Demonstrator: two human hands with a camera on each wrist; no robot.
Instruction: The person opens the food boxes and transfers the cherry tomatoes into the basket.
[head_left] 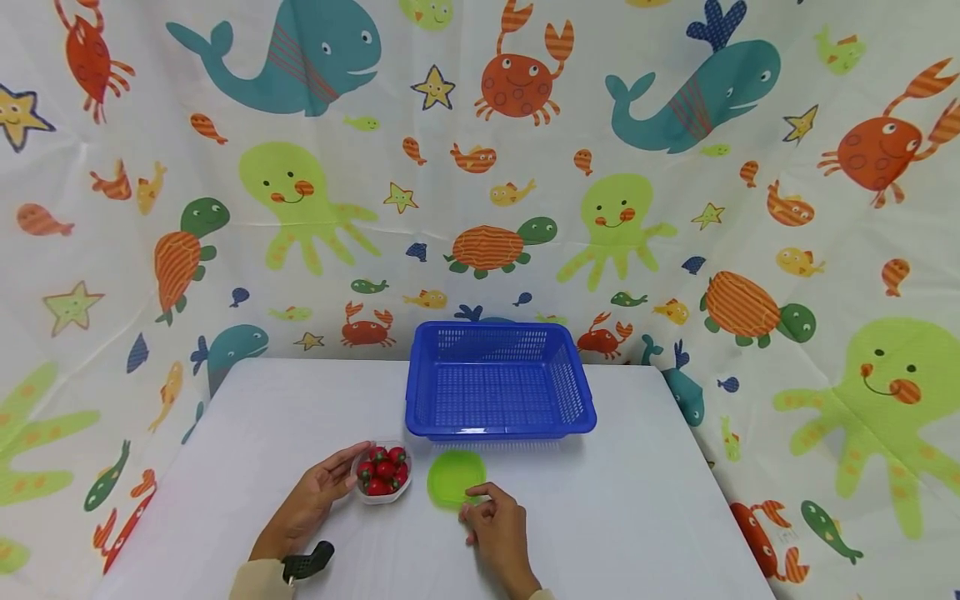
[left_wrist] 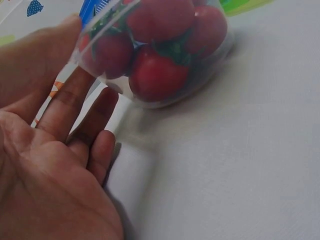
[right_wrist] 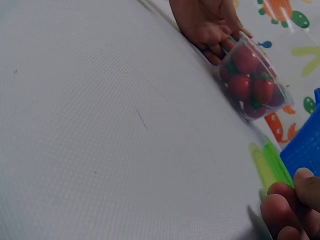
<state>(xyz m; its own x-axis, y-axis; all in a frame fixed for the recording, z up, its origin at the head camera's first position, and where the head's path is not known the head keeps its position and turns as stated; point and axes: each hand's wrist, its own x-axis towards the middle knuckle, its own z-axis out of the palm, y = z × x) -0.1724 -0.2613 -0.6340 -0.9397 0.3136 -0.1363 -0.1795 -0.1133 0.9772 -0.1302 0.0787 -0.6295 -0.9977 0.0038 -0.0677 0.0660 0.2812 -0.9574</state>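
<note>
While the left hand (head_left: 311, 496) curls its thumb and fingers around the side of the clear container (head_left: 382, 500), the right hand (head_left: 498, 529) pinches the green disc (head_left: 456, 477) by its near edge, thumb against fingers. From where I stand, the step in hand seems to be managing the disc with one hand while the other minds the container; the next move would call for a firm edge grip and a steady left hand, lest the fruit tumble.

The disc is just right of the container, both in front of the blue basket (head_left: 502, 433) on the white bench (head_left: 637, 500). It looks thin, round and translucent, tipped at a slant; whether its far edge touches the bench I can't tell. The container is thin, glossy plastic with angled corners, crammed with plump, smooth red tomatoes (head_left: 384, 471) wearing leafy green tops. The basket is stiff plastic lattice with flared walls; the bench's covering shows a fine weave.
</note>
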